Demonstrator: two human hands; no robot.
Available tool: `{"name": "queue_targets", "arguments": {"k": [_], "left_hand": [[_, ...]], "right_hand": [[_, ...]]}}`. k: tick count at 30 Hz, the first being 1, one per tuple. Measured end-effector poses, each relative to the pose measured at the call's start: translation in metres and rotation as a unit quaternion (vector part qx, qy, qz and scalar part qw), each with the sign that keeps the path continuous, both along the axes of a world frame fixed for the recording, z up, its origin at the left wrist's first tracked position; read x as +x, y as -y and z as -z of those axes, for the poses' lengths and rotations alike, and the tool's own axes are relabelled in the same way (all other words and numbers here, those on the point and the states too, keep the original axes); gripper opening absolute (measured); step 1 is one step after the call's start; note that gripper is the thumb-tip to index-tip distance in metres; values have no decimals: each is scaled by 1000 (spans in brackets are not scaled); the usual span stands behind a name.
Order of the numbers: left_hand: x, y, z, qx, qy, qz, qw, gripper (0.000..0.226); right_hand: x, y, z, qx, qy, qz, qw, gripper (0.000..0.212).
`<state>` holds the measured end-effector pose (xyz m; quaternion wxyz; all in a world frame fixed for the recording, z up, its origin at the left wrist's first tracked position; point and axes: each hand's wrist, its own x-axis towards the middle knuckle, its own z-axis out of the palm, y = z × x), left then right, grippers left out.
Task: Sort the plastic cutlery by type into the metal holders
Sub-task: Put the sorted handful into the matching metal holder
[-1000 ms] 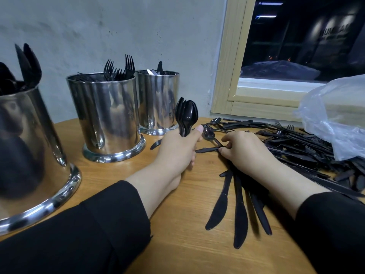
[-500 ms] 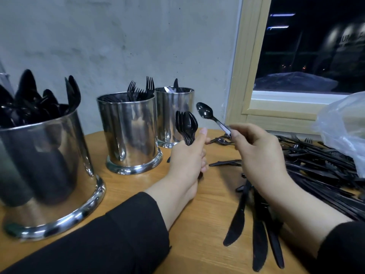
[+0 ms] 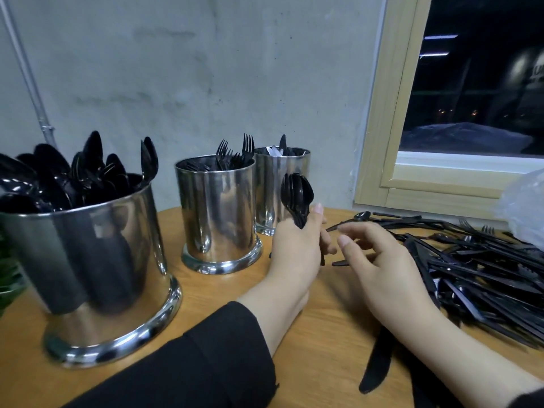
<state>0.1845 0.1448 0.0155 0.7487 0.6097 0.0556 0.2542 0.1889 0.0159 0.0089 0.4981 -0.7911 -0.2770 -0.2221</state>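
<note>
The left hand [image 3: 294, 248] rests on the wooden bench [image 3: 323, 334] and its fingers are curled around a bunch of black spoons [image 3: 297, 198], holding them upright with the bowls on top. The right hand [image 3: 379, 266] hangs just beside it, over the bench; its fingers [image 3: 346, 241] are relaxed and slightly spread, and they hold nothing.

Three metal holders stand along the wall. The nearest holder [image 3: 88, 260], on the left, is full of spoons. The middle holder [image 3: 217, 213] has forks [image 3: 235, 154] in it. The far holder [image 3: 279, 184] stands behind the bunch of spoons; its content is too small to tell surely.

On the right side of the bench lies a pile of unsorted black cutlery [image 3: 477, 269]. Some black knives [image 3: 376, 366] lie under the right forearm. A clear plastic bag [image 3: 524, 207] is at the right edge.
</note>
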Motion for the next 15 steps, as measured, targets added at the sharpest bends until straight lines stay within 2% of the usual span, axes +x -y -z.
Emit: {"name": "queue_targets", "arguments": {"k": [1,3,6,9,12,15], "left_hand": [[-1,-1,0,21,0,5,1000,31],[-2,-4,3,88,-17,36,995,27],[-6,-1,9,171,-67,130,974,8],[-7,0,12,229,-100,152,956,11],[-10,0,8,293,-107,163,936,11],[-9,8,5,369,-114,149,910,13]], "right_hand": [[1,1,-1,10,-2,10,1000,12],[1,2,-5,30,-20,11,999,26],[2,5,-8,16,-41,-5,999,47],[5,8,-8,-9,-57,-11,998,50],[8,11,-10,12,-72,-3,997,57],[7,12,-13,18,-78,11,997,54]]}}
